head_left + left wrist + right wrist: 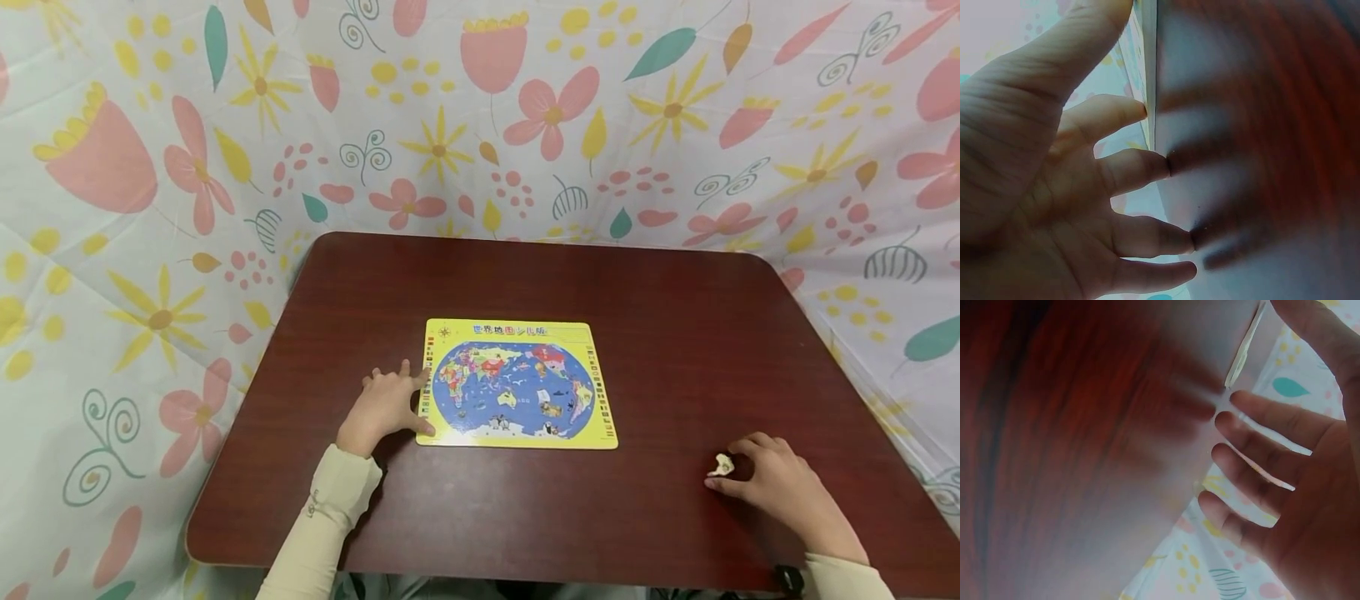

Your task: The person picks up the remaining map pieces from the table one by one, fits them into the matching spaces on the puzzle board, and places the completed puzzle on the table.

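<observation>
A yellow-bordered world map puzzle board [517, 445] lies flat near the middle of the table in the head view. My left hand [385, 407] is at its left side, fingers spread, with the thumb and a finger at the edge. The left wrist view shows this hand [1079, 181] along the board's thin edge [1150, 69], fingertips down at the tabletop. To the right, a small cream puzzle piece [722, 465] lies on the table between the thumb and index finger of my right hand [783, 487]. In the right wrist view the piece [1245, 350] lies flat beside the right hand's [1297, 469] index fingertip.
The dark reddish-brown table [652, 333] has rounded corners. A flower-patterned cloth [480, 125] hangs behind it and at both sides. A black object [789, 578] shows at the front edge near the right sleeve.
</observation>
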Demonstrator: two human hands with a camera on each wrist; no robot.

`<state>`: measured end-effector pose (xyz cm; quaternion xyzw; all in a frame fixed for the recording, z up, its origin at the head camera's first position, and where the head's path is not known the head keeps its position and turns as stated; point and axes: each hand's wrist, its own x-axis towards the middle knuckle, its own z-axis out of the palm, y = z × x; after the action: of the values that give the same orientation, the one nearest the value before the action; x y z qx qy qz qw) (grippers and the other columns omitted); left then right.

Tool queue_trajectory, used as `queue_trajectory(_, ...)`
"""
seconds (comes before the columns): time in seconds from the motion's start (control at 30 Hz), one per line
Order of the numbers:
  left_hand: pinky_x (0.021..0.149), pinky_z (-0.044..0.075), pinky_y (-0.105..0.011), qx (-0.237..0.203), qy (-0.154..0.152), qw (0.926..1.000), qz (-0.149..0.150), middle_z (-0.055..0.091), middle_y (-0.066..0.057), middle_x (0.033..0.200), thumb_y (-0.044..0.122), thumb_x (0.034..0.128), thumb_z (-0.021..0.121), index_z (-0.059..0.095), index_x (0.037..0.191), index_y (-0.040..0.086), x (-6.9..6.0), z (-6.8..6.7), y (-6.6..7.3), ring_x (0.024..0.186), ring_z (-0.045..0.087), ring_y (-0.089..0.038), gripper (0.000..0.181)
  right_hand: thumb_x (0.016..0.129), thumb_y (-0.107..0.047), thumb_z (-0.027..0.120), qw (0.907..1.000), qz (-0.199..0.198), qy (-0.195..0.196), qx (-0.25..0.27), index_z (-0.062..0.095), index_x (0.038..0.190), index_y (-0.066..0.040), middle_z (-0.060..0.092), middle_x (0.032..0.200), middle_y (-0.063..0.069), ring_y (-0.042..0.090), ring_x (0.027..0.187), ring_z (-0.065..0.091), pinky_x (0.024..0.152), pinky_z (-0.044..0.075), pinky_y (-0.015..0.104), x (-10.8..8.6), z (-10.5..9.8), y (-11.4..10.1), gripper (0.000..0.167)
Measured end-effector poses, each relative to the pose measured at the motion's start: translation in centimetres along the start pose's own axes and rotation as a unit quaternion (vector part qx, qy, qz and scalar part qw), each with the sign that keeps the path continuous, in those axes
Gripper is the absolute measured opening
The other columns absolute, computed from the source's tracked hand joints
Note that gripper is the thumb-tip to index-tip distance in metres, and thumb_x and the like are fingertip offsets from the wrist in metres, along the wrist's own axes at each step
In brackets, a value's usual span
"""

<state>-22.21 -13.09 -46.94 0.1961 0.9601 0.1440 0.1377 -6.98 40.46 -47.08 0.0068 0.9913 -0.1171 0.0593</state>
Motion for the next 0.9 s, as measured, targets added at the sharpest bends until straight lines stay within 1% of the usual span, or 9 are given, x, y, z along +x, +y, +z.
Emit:
queue_trajectory(0.1,0.104,0.03,-0.073,-0.003,0.0,1.0,-0.004,0.035,-0.033,0.154,0.047,0.0713,0.091,0.048,0.152,0.01,-0.2,0.1,0.0,0.126,0.035,-0.072,0.098,0.074,-0.061,0.082,1.0,0.006,0.0,-0.004,0.071,0.101,0.005,0.061,0.11,0.026,0.05,0.1,0.053,0.071,0.046,0.065,0.1,0.2,0.0,0.073)
queue_trajectory(0.23,0.104,0.03,-0.074,-0.004,0.0,1.0,-0.007,0.035,-0.033,0.154,0.047,0.0715,0.091,0.048,0.152,0.01,-0.4,0.3,0.0,0.126,0.035,-0.072,0.098,0.075,-0.058,0.084,1.0,0.005,0.005,-0.002,0.071,0.095,0.003,0.062,0.105,0.022,0.048,0.097,0.055,0.069,0.047,0.063,0.2,0.3,0.1,0.065)
queue_trajectory(0.43,0.103,0.032,-0.073,-0.008,0.005,0.9999,-0.008,0.036,-0.032,0.154,0.047,0.071,0.091,0.05,0.151,0.01,-0.3,0.6,0.0,0.127,0.036,-0.07,0.097,0.075,-0.052,0.086,0.9999,0.0,0.011,0.003,0.069,0.094,0.003,0.062,0.104,0.019,0.046,0.096,0.055,0.068,0.047,0.063,0.5,0.2,0.1,0.06)
queue_trajectory(0.53,0.103,0.032,-0.073,-0.005,0.004,0.9999,-0.008,0.037,-0.031,0.154,0.048,0.0707,0.091,0.05,0.151,0.011,-0.2,0.6,0.0,0.126,0.037,-0.07,0.097,0.074,-0.049,0.087,0.9998,-0.011,0.014,0.001,0.07,0.092,0.002,0.062,0.103,0.019,0.045,0.094,0.056,0.068,0.047,0.063,0.8,0.1,0.0,0.056)
queue_trajectory(0.67,0.102,0.033,-0.073,-0.003,0.004,1.0,-0.004,0.037,-0.031,0.153,0.048,0.0709,0.091,0.05,0.151,0.011,-0.1,0.7,0.1,0.126,0.037,-0.07,0.098,0.074,-0.046,0.087,0.9994,-0.028,0.018,-0.004,0.071,0.091,-0.001,0.062,0.104,0.018,0.044,0.094,0.057,0.068,0.048,0.062,1.5,-0.5,-0.5,0.051)
queue_trajectory(0.9,0.103,0.032,-0.073,-0.006,-0.002,1.0,-0.002,0.036,-0.031,0.154,0.049,0.0712,0.09,0.049,0.152,0.013,-0.1,1.1,0.3,0.127,0.035,-0.071,0.098,0.076,-0.044,0.086,0.9984,-0.052,0.02,-0.005,0.072,0.094,-0.002,0.061,0.107,0.019,0.044,0.098,0.055,0.069,0.047,0.061,2.9,-1.5,-2.1,0.048)
